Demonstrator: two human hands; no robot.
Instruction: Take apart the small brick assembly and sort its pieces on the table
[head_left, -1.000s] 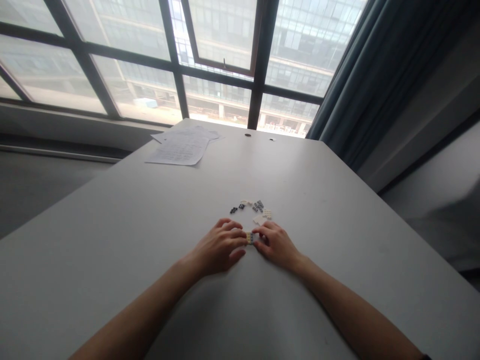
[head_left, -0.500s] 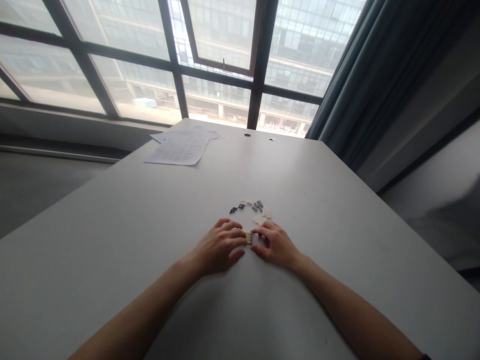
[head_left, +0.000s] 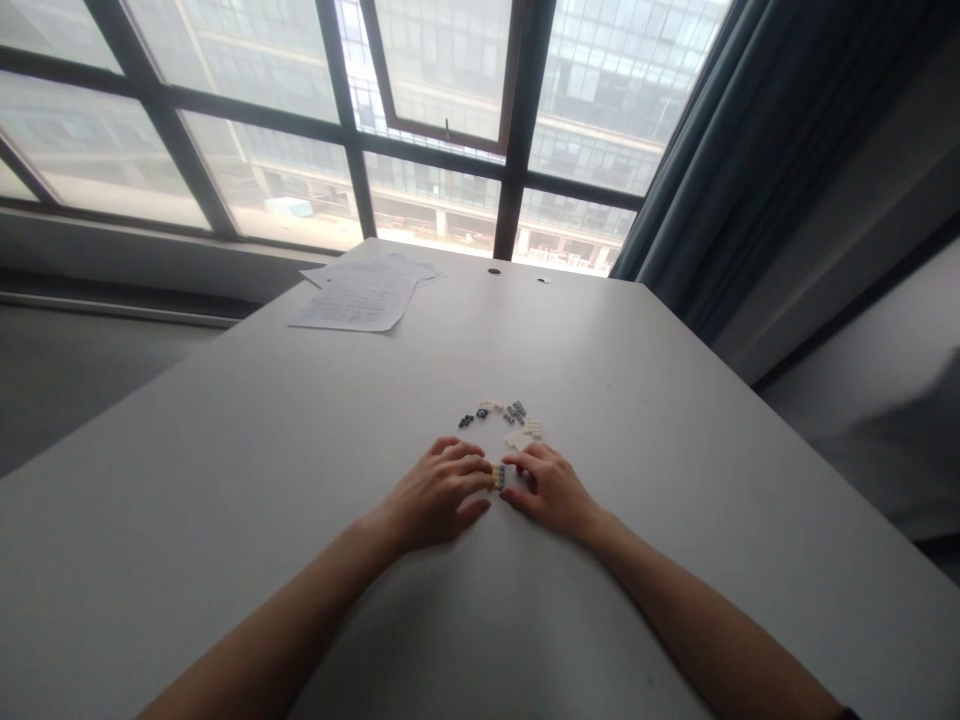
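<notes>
My left hand (head_left: 439,492) and my right hand (head_left: 553,488) rest on the white table (head_left: 300,450), fingertips meeting around a small block assembly (head_left: 499,475) of cream and grey studded pieces. Both hands pinch it from either side, fingers curled. Just beyond the hands lies a loose cluster of small pieces (head_left: 504,415): black ones on the left, grey ones in the middle, white and cream ones on the right.
Printed paper sheets (head_left: 360,295) lie at the far left of the table near the window. Two small dark holes (head_left: 495,270) mark the table's far edge. A dark curtain (head_left: 735,170) hangs at the right.
My right hand has shifted very slightly to the left against the assembly. Otherwise nothing has visibly moved.
</notes>
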